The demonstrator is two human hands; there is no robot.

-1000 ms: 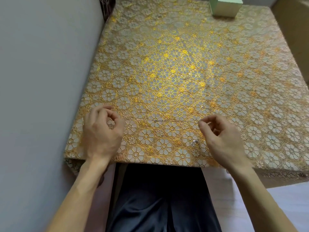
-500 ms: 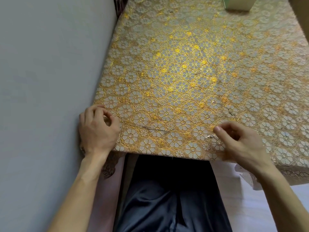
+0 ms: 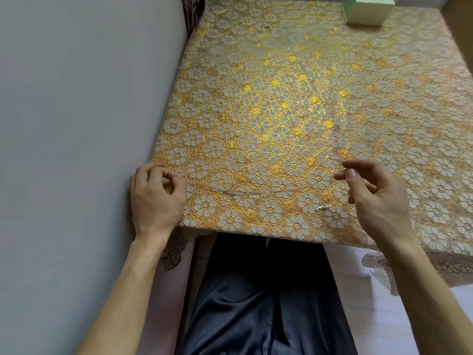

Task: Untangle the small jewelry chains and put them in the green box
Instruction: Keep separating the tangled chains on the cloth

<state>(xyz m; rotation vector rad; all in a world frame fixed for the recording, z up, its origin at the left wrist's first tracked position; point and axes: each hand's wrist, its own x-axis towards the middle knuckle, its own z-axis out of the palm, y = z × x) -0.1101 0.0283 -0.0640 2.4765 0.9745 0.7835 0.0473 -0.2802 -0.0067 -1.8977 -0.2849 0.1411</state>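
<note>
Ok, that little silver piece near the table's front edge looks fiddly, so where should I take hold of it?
Pinch the silver piece across its narrow middle, coming straight down with the right hand, the nearer one. It lies flat on the tablecloth, long axis left to right, so nothing sticks up.

Soft, even light; bright glare on the gold flower-patterned lace tablecloth (image 3: 281, 119) at centre. Wide-angle bending at edges; far cloth slightly blurred.

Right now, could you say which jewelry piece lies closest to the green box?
The small piece alone at the far end, left of the box; the chain and silver charm lie near the front edge.
</note>
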